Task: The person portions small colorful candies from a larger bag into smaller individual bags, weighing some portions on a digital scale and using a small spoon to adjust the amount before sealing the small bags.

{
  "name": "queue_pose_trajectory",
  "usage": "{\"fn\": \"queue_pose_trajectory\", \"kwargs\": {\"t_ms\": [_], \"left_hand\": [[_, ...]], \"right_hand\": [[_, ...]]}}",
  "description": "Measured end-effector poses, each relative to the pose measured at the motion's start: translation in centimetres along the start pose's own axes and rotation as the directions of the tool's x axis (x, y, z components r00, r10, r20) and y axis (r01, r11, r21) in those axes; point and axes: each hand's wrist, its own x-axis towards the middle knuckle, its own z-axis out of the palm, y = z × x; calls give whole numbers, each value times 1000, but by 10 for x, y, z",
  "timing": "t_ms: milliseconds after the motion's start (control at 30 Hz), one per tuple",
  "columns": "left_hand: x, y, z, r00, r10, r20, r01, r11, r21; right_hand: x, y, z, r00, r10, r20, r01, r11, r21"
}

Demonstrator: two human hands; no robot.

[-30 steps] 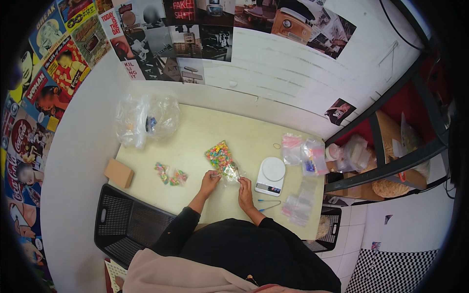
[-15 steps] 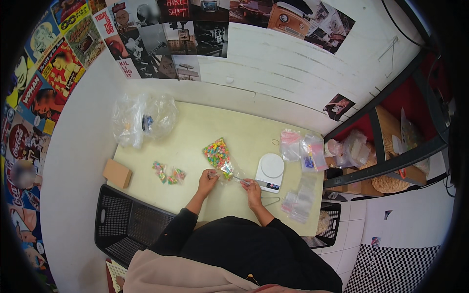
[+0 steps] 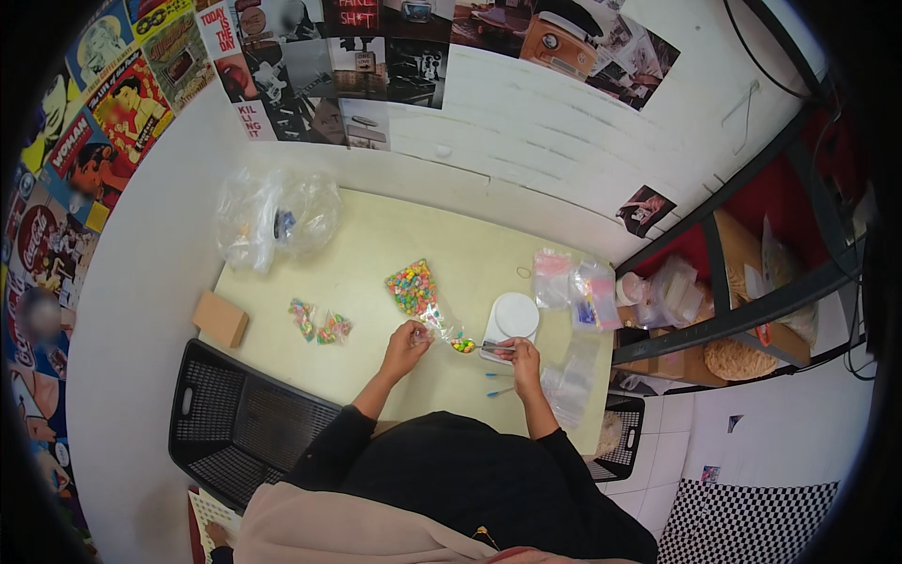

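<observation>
A clear bag of multicoloured small candies [image 3: 410, 287] lies mid-table, its open end toward me. My left hand [image 3: 407, 343] pinches that end. My right hand [image 3: 522, 363] grips a metal spoon [image 3: 463, 346] heaped with candies, just right of the bag's mouth, its handle crossing the front of a white digital scale [image 3: 517, 315]. Two small filled packets [image 3: 334, 329] lie to the left. A blue-tipped tool [image 3: 495, 393], perhaps tongs, rests below the scale.
Plastic bags [image 3: 299, 221], cardboard block [image 3: 222, 320] at left; small pouches [image 3: 554, 277], clear sachets [image 3: 573, 390] at right. Black crates [image 3: 211, 395] flank the table; a loaded shelf [image 3: 728, 338] stands right. What looks like another person's hand [image 3: 218, 534] shows lower left.
My right hand has moved right, and the spoon has come out of the bag's mouth with candies on it. My left hand stays at the bag, shifted slightly right.
</observation>
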Motion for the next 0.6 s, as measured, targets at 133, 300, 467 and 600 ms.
{"fn": "queue_pose_trajectory", "kwargs": {"t_ms": [133,300,467,600], "left_hand": [[6,13,5,995,95,36,-98,992,84],[12,27,17,980,182,83,-194,967,165],[20,33,25,978,191,80,-201,969,146],[23,36,29,982,166,90,-176,977,119]], "right_hand": [[-3,-50,1,998,-61,19,62,998,-9],[-3,-95,29,978,-177,110,193,969,-157],[-10,-127,68,923,-298,245,381,798,-467],[-18,-141,92,786,-385,484,616,421,-666]]}}
